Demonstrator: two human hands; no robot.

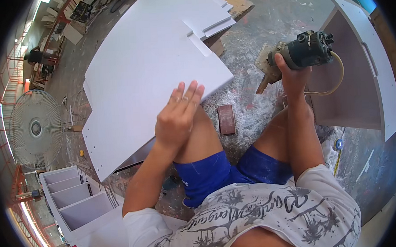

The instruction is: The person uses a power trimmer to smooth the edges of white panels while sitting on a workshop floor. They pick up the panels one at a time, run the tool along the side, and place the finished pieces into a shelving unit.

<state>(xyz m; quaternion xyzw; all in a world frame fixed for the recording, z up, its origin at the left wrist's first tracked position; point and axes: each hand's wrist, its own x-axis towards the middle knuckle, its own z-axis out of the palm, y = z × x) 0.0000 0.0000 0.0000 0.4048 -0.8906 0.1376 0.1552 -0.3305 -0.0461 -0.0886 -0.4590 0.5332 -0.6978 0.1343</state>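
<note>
My left hand (178, 113) lies flat, fingers stretched out, on a large white board (145, 63) near its close right edge. My right hand (294, 76) is wrapped round a dark green electric trim router (308, 50), which is held sideways off to the right, apart from the board. Its pale, dusty base (266, 64) points left, and a cream cord (339, 78) loops down from its rear end. The board has a shallow step cut along its right edge. Between my knees, a reddish-brown block (227, 119) rests on the dusty floor.
To the right stands a white open cabinet box (349, 71). A floor fan (35, 127) is at the far left, above a white compartmented cabinet (81, 196). Near my right elbow lies a blue tape measure (339, 144). White dust (251, 116) covers the floor around the block.
</note>
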